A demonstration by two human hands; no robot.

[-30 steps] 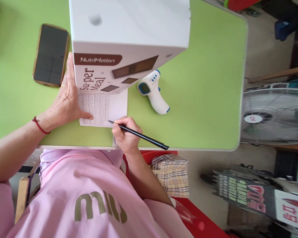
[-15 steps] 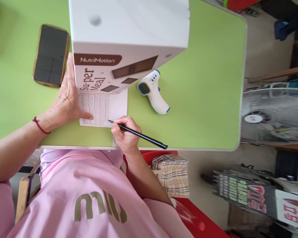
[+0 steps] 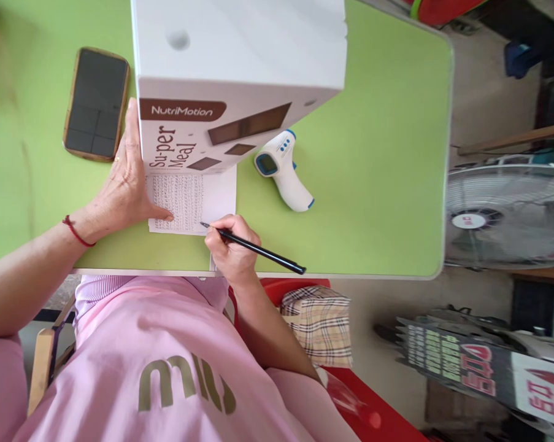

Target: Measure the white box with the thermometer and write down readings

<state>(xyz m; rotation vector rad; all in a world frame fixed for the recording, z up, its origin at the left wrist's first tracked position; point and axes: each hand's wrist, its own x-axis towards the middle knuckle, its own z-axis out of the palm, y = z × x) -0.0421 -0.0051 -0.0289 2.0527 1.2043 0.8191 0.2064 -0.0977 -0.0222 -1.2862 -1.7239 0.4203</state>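
A black pen (image 3: 262, 250) is pinched in my right hand (image 3: 234, 248), its tip at the lower right of the handwriting on a white paper (image 3: 219, 199). Dense rows of small writing fill the paper's left part. My left hand (image 3: 127, 178) lies spread, its thumb on the paper's left side and its fingers along the left side of a white box (image 3: 240, 43). That box, printed "NutriMotion Su-per Meal", hides the paper's far part. Left of my fingers lies a phone (image 3: 96, 103) with a dark screen and a brown case edge.
A white and blue infrared thermometer (image 3: 283, 175) lies right of the box on the green table (image 3: 378, 153). Past the table's right edge stands a fan (image 3: 502, 215). Below the near edge are a plaid bag (image 3: 320, 325) and a clear bottle (image 3: 350, 399) on a red seat.
Both hands keep their places, the left on the paper and the right gripping the pen. The pen's back end has swung slightly left. The view has shifted a little.
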